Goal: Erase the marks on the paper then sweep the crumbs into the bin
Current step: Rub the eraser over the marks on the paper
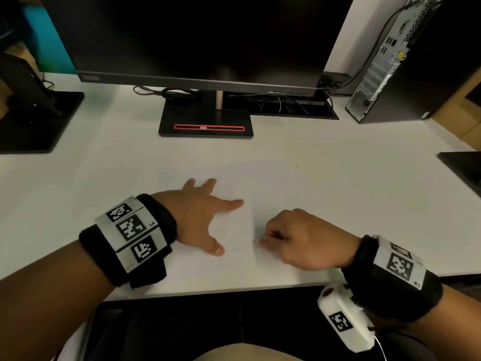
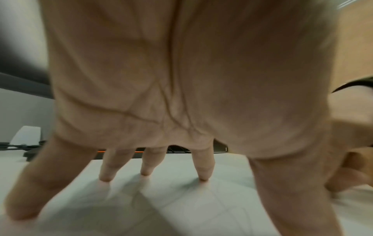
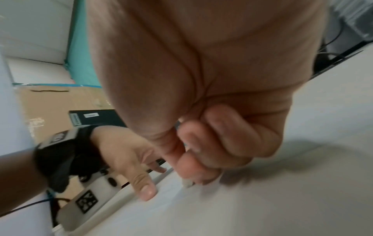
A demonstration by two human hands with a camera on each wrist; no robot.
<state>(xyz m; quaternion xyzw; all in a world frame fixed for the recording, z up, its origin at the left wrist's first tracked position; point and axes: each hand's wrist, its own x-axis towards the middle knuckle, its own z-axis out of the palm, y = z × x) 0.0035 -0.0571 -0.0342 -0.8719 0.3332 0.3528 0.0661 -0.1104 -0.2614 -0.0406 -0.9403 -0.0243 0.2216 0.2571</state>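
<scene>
A white sheet of paper lies on the white desk, with faint pencil marks near its front. My left hand lies on the sheet's left part, fingers spread and straight; the left wrist view shows its fingertips touching the paper. Just to the right, my right hand has its fingers curled. It pinches a small white eraser whose tip touches the paper. The eraser is mostly hidden by the fingers. No bin is in view.
A black monitor on a stand base stands behind the paper, with cables beside it. A PC tower stands at the back right. A second black base sits at the left, a dark object at the right edge.
</scene>
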